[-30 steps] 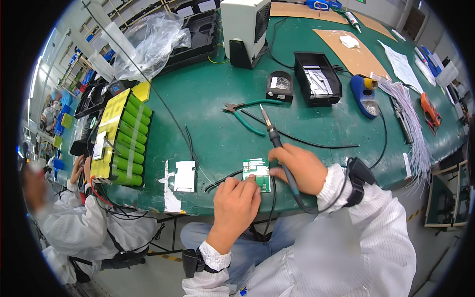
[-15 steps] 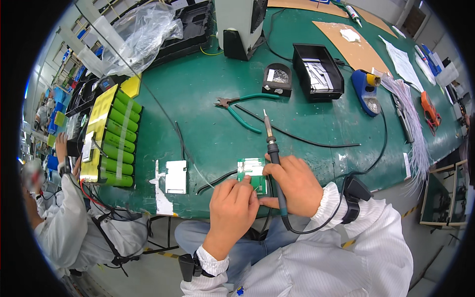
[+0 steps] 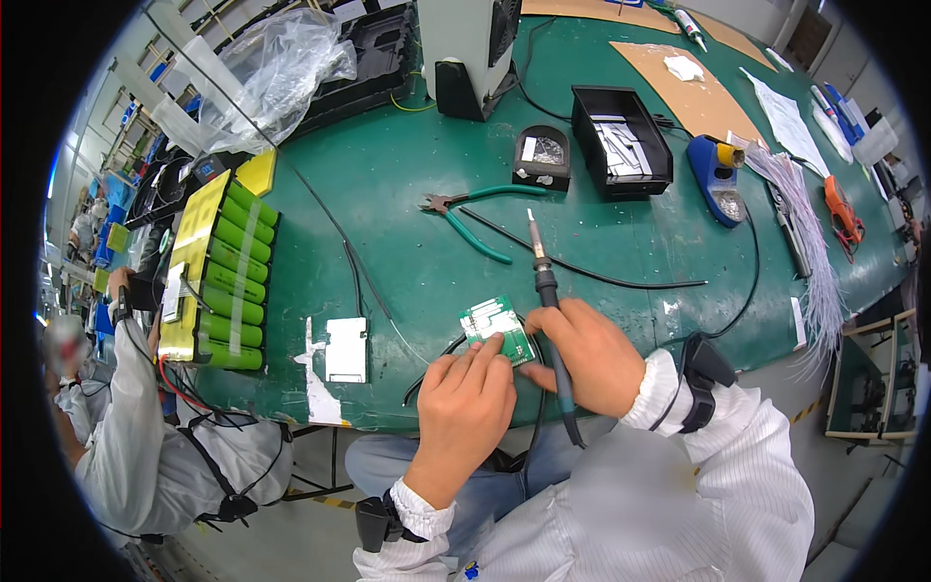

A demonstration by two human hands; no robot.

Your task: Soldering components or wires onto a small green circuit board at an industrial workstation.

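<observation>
A green circuit board with white pads is at the table's near edge, turned slightly askew. My left hand has its fingers pressed together on the board's lower part; the thumb is mostly hidden. In my right hand a soldering iron is gripped, its tip pointing away from me and clear of the board. The right fingers also come up against the board's right edge. A black wire runs by the left fingers. Left of the board lies a white rectangular plate.
Green-handled cutters and a cut black cable lie beyond the board. Farther back are a black bin, a small dark box and a blue iron stand. A green-cell battery pack stands left, near another person.
The circuit board has turned askew, with both hands shifting along with it. The iron's tip has moved a little right, and its handle now leans differently. The black wire's end has shifted nearer me.
</observation>
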